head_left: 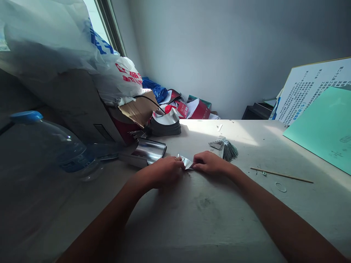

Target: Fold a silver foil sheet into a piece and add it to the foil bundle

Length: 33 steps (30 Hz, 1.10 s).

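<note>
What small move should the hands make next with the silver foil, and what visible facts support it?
Probably press the silver foil flatter against the tabletop: the left hand and right hand are at its opposite ends, and it looks creased rather than flat.

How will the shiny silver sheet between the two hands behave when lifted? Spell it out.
The silver sheet is probably light: it looks thin and small beside the right hand. It likely bends or creases easily, as its surface looks folded already. Its glossy shine suggests it may be somewhat slippery.
</note>
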Motion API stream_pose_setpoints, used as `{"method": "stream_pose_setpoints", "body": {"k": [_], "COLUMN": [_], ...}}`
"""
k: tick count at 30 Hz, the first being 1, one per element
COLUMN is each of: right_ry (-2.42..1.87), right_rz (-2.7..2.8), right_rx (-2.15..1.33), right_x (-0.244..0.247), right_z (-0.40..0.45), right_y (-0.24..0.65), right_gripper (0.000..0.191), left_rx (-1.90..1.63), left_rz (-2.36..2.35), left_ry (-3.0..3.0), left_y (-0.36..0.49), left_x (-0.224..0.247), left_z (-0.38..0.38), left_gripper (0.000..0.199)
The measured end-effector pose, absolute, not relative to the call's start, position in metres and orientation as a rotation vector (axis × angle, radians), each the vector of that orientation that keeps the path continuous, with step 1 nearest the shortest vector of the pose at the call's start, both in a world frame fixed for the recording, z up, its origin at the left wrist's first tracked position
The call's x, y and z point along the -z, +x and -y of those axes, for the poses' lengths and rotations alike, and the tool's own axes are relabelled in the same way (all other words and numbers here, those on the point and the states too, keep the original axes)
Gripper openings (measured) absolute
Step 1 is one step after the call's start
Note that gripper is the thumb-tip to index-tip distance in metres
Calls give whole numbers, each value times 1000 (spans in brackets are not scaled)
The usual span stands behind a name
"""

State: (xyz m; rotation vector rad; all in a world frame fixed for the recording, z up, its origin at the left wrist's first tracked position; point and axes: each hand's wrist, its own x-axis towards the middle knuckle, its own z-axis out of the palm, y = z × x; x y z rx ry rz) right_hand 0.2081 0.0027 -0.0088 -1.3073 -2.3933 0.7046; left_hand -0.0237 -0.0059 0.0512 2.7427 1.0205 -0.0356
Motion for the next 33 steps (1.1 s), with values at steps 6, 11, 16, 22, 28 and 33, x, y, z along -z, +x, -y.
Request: {"method": "stream_pose_setpoints", "body": {"k": [6, 11, 16, 22, 28, 33], "right_ry": [-1210, -1134, -1106, -1157, -1358, -1464], "right_rz": [2466, 2533, 2534, 2498, 2516, 2539], "right_rx": [-679, -618, -622, -736, -572, -458], "right_x": [8, 6, 6, 10, 10, 6], "right_z": [-2, 1, 0, -7, -6, -3], "right_y": [212, 212, 213, 215, 213, 211], "right_gripper": [9, 2, 5, 11, 23, 27], "left_rx": [122, 75, 152, 333, 308, 294], "left_rz": [-986, -999, -977, -967, -972, -990], "left_ry": [2635, 2664, 2634, 2552, 2537, 2502], "left_y": [-29, -26, -32, -34, -31, -33], "left_x": [-54, -51, -51, -62, -61, -57], "left_z": [3, 4, 1, 1, -1, -4], "left_gripper": [44, 37, 40, 44, 41, 42]}}
